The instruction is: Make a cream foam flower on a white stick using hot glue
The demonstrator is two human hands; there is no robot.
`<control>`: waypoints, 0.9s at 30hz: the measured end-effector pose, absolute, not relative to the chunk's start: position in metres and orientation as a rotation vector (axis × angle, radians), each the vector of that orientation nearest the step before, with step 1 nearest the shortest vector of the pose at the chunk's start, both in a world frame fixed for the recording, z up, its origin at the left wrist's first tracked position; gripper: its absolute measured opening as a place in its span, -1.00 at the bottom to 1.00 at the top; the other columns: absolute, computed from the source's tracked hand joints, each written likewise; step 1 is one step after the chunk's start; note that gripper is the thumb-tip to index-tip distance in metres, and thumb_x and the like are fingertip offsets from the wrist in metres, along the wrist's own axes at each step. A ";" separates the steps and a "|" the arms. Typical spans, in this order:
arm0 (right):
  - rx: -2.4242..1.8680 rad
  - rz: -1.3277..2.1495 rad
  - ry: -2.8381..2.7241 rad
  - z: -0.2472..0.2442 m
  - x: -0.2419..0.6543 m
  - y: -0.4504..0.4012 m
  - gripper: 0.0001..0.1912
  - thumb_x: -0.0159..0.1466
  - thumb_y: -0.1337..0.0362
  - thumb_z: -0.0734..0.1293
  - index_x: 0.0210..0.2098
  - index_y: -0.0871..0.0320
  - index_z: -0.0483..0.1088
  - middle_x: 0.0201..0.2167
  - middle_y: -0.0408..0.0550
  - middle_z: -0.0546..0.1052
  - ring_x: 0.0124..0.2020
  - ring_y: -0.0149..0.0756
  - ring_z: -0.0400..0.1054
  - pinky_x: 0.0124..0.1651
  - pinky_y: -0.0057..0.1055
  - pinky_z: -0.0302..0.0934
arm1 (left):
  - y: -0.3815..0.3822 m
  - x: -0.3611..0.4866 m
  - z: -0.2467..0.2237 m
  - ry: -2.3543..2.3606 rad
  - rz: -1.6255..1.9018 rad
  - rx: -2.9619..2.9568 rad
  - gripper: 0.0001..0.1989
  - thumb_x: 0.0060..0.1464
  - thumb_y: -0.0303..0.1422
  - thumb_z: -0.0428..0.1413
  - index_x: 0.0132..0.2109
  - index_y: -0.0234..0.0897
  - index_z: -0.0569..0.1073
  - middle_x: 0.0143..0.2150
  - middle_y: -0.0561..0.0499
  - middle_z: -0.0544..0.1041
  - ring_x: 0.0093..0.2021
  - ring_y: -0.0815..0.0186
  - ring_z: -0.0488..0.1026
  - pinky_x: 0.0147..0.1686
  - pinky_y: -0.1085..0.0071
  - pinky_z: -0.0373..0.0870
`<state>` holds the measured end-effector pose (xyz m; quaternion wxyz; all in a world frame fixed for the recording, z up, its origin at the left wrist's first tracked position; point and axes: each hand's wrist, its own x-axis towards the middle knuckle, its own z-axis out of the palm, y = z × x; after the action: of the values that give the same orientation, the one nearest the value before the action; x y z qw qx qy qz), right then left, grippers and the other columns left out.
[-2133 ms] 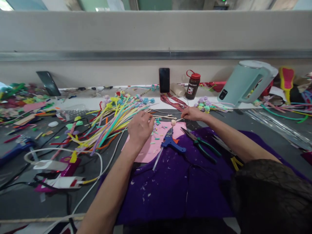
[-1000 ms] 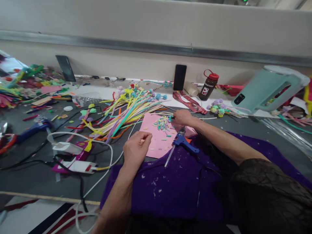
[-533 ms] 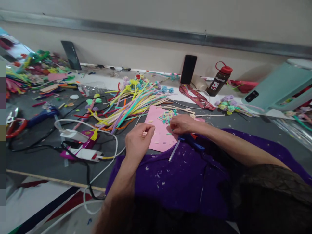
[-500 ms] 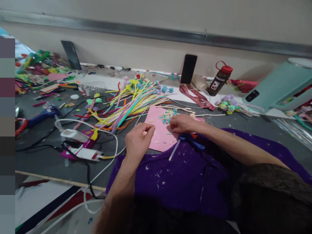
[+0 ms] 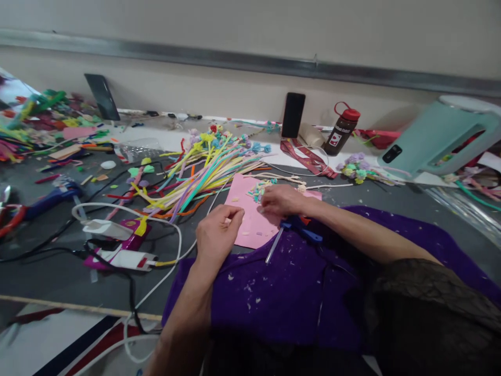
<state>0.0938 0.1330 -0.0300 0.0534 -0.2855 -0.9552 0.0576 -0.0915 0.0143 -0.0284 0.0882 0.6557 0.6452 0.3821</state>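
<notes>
My left hand (image 5: 219, 232) is held over the left edge of a pink sheet (image 5: 246, 201), thumb and forefinger pinched together. Whatever lies between those fingertips is too small to make out. At the sheet's right side, the curled fingers of my right hand (image 5: 285, 200) touch down beside a small heap of short teal, cream and yellow fuzzy pieces (image 5: 259, 187); its fingertips are partly hidden. A few more short bits lie scattered on the sheet. Just below my right wrist rests a blue glue gun (image 5: 301, 228) with a clear stick. Purple cloth (image 5: 270, 297) lies under my forearms.
Behind the sheet spreads a bundle of colourful pipe cleaners (image 5: 207, 177). A magenta power strip (image 5: 131, 243) with white cables sits left. Along the back stand a phone (image 5: 293, 115), a dark bottle (image 5: 341, 133) and a mint kettle (image 5: 434, 141). Red-handled scissors (image 5: 13, 216) lie far left.
The view has shifted a little, so most things appear further left and lower. A small teal piece beside my right hand no longer shows. Both hands keep nearly the same pose.
</notes>
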 end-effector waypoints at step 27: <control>-1.118 0.711 -2.388 0.012 0.167 0.196 -0.73 0.22 0.21 0.16 -0.20 0.24 0.36 -0.39 -0.09 0.50 -0.41 -0.40 0.35 -0.34 -0.50 0.19 | 0.014 -0.090 -0.029 1.839 1.097 1.980 -0.82 0.04 -0.27 0.01 -0.33 -0.20 0.48 -0.31 0.06 0.53 -0.29 0.34 0.44 -0.30 0.46 0.30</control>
<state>0.1666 0.1959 0.0123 0.2037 -0.4008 -0.8561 0.2550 -0.0898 0.0137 -0.0290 0.1124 0.6745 0.6265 0.3739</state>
